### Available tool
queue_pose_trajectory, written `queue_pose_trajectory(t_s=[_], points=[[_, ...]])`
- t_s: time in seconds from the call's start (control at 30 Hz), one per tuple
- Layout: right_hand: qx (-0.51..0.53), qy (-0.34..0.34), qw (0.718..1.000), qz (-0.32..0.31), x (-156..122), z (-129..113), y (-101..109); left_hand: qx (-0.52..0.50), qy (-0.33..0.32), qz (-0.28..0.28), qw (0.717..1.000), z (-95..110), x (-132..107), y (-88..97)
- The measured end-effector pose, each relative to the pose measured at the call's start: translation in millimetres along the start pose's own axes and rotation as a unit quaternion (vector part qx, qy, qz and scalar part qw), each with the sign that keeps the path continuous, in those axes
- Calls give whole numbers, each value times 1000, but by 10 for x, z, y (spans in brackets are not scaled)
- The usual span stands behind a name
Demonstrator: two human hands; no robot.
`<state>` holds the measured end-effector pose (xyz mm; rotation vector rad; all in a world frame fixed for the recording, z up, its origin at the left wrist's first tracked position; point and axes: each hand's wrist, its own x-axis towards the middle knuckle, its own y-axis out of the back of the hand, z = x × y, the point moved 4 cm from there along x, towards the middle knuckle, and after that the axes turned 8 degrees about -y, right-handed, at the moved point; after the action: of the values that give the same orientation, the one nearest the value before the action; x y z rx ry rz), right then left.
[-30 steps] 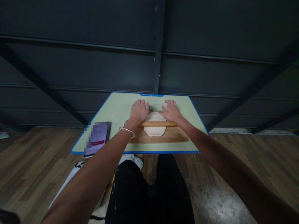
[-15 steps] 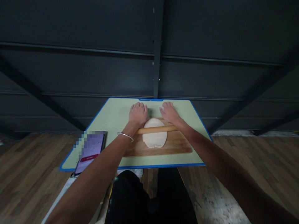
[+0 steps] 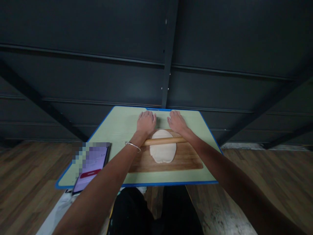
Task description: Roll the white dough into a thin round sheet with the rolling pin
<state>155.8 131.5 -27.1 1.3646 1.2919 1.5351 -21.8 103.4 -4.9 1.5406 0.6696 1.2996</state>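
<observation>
A pale, flattened round of dough (image 3: 163, 153) lies on a wooden board (image 3: 187, 160). Across its upper half runs a thin wooden rolling pin (image 3: 164, 141). My left hand (image 3: 146, 121) is palm down beyond the pin's left end, fingers pointing forward, with the wrist over the pin. Likewise, my right hand (image 3: 177, 121) lies past the right end, thumb apart from the fingers. Both pin ends are hidden beneath my wrists and forearms. Neither hand has its fingers wrapped around the pin. A silver bangle (image 3: 132, 146) circles my left wrist.
The board rests on a small pale-green table (image 3: 110, 125) with a blue edge. A phone (image 3: 91, 168), partly pixelated, lies at its left front corner near my left forearm. Dark metal panels (image 3: 110, 78) rise behind the table. My knees are below its front edge.
The whole scene sits slightly lower in view as the camera has shifted. The hands and rolling pin keep nearly the same place over the dough.
</observation>
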Motion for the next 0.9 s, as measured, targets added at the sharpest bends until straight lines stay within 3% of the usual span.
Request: queue_pose_trajectory(t_s=[0.23,0.43,0.67,0.9], points=[[8,-6,1000,9,-111,-52,131,-9,-7,48,999,39,-60,75],[33,1,999,38,-183,-89,245,-32,-81,89,992,118,-143,226],[59,6,997,42,-282,-95,276,-43,-119,122,984,142,-242,294],[71,21,996,55,-448,-124,317,-37,-162,117,979,216,-365,381]])
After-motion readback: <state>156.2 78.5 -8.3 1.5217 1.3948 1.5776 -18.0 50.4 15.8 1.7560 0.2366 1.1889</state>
